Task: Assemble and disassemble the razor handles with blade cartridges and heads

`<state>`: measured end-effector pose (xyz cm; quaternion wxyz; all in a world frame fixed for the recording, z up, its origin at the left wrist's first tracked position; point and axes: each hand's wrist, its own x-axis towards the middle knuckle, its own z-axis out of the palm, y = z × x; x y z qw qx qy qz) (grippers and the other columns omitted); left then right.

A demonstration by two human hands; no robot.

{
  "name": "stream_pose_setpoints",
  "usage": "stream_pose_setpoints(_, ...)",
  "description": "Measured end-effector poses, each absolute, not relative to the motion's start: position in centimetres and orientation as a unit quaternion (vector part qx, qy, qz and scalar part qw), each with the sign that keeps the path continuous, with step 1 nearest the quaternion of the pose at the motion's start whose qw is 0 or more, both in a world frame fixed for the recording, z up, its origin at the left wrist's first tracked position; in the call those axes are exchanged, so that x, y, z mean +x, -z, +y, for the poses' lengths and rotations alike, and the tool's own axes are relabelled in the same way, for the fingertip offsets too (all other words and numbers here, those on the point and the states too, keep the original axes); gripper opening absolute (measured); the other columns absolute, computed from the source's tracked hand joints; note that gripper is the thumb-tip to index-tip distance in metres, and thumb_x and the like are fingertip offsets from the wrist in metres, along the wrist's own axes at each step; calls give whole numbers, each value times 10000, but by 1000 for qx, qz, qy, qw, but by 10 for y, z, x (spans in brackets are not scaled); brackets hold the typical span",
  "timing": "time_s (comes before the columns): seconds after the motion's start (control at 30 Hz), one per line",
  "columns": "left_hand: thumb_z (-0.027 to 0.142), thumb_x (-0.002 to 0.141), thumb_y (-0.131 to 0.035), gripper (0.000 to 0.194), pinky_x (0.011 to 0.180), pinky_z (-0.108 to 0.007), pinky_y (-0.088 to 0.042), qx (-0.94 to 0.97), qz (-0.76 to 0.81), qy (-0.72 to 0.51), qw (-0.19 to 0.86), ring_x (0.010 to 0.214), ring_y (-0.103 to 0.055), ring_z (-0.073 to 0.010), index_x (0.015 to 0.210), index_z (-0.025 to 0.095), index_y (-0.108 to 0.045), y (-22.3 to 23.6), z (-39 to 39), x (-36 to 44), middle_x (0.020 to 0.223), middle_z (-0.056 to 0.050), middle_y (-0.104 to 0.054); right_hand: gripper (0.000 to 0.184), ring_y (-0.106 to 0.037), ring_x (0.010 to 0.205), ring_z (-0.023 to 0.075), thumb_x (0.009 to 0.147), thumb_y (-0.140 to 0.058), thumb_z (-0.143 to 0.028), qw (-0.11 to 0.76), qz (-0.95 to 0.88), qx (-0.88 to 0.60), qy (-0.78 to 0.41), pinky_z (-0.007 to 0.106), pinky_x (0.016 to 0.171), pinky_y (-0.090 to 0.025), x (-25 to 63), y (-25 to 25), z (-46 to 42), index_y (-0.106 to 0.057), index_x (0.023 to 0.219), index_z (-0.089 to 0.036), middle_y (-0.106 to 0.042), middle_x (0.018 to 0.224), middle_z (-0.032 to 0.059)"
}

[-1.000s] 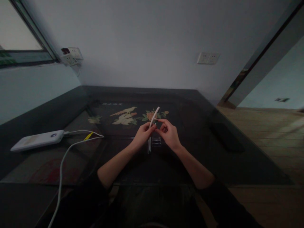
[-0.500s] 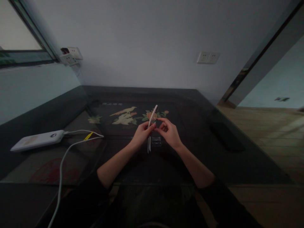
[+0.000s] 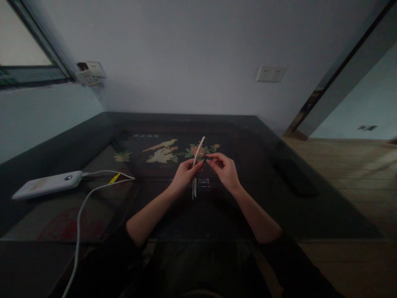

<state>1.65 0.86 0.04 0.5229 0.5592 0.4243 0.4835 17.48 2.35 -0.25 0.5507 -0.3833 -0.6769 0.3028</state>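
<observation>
My left hand is closed round a thin, slightly curved strip, pale with a dark far side. The strip stands nearly on edge and slants, its lower end showing below the fingers. Just right of it, my right hand has thumb and index finger brought together in a pinch by the left thumb tip. Whatever is between those fingertips is too small and dark to make out. Beneath the hands, a small clear case rests on the dark table.
On the left lies a white power bank with a white cable running off the front edge, a yellow tag on it. A dark flat object lies at right. Wall sockets are beyond the table.
My right hand has drawn slightly right, its fingertips now a little apart from the strip. The left hand keeps its hold in nearly the same place.
</observation>
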Motion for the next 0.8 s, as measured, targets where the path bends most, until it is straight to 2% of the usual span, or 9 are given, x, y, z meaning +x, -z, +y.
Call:
stream_pose_setpoints(0.37, 502, 763, -657, 371, 409, -208, -129, 549, 412, -493, 535, 400, -237, -47, 709, 144, -579, 1, 9, 16, 469, 91, -330, 116, -488, 519, 107, 800, -657, -275, 570, -663, -384, -298, 249, 504, -395, 175, -1, 22, -678, 851, -173, -584, 625, -17)
stream_pose_setpoints(0.57, 465, 763, -677, 336, 402, -196, -148, 535, 408, -511, 535, 406, -270, -42, 743, 142, -586, 3, 11, 15, 500, 77, -386, 81, -509, 518, 112, 806, -655, -248, 572, -664, -382, -292, 247, 503, -403, 175, -1, 21, -678, 833, -174, -616, 646, -6)
stream_pose_setpoints(0.8, 454, 755, -697, 346, 394, -192, -130, 513, 395, -531, 547, 399, -260, -33, 681, 139, -574, 7, 15, 13, 488, 74, -380, 92, -550, 551, 124, 808, -672, -262, 567, -681, -377, -269, 253, 522, -417, 175, -1, 20, -671, 764, -181, -641, 660, 2)
